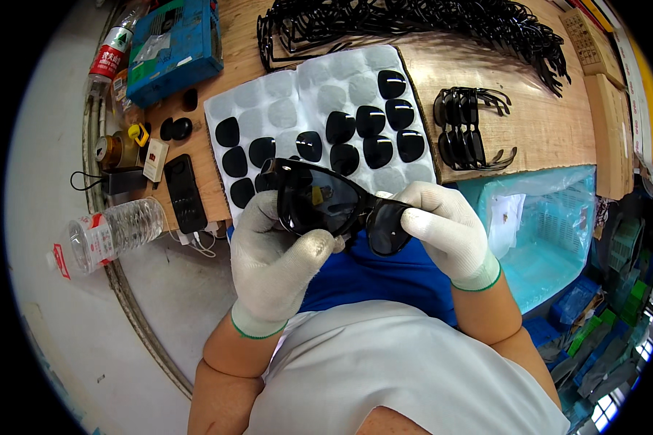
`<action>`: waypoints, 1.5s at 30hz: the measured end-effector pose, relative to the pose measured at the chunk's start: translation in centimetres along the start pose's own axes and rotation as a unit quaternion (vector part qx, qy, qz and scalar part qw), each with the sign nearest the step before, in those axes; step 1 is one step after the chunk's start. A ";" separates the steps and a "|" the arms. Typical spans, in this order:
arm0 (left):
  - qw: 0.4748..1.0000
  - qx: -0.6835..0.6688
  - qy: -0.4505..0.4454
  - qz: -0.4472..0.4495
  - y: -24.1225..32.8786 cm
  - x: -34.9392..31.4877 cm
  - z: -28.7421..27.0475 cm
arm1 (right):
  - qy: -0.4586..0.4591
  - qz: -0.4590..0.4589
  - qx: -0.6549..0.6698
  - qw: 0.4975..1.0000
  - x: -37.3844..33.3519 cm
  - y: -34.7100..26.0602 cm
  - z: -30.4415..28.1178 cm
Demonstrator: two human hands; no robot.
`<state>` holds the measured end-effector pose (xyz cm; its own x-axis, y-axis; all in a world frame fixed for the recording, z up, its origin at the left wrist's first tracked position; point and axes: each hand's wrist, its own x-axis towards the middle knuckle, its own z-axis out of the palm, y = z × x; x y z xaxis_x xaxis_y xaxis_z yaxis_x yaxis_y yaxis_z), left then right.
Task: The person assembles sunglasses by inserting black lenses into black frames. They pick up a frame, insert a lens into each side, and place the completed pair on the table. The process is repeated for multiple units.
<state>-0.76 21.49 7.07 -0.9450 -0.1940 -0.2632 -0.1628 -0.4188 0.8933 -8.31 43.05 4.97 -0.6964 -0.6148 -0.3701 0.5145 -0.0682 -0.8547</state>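
Close in front of me, my left hand (pixel 274 254) in a white knit glove grips a black sunglasses frame (pixel 283 190) by its left side, the thumb pressing along its lower rim. A dark lens shows in that side. My right hand (pixel 446 226), gloved the same way, pinches a dark lens (pixel 387 229) at the right side of the frame between thumb and fingers. Whether this lens sits in the rim cannot be told. Just beyond my hands lies a white padded sheet (pixel 305 87) with round hollows, several holding loose dark lenses (pixel 377 152).
Finished-looking sunglasses (pixel 461 130) stand stacked right of the sheet. A heap of black frames (pixel 413 25) spans the table's far side. A blue-lined crate (pixel 551 232) is at right. At left are a phone (pixel 185 193), plastic bottle (pixel 116 233) and blue box (pixel 174 54).
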 end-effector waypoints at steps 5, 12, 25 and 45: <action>0.998 0.050 -0.009 0.025 0.0 -0.5 0.0 | -0.020 -0.009 0.027 0.999 0.2 0.4 -0.3; 0.996 0.084 -0.016 -0.012 0.8 -0.9 0.2 | -0.028 -0.077 0.034 0.996 0.4 0.5 -0.1; 0.997 0.001 0.001 -0.074 1.4 0.1 -0.3 | 0.022 -0.085 -0.022 0.996 -0.3 -0.6 0.0; 0.990 -0.011 0.049 -0.129 0.7 1.0 -0.8 | -0.057 0.080 0.052 0.994 -1.2 -2.3 0.4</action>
<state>-1.56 20.31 7.15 -0.8402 -0.1633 -0.5171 -0.3879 -0.4854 0.7835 -8.48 43.66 7.56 -0.5433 -0.7095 -0.4489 0.6670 -0.0400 -0.7440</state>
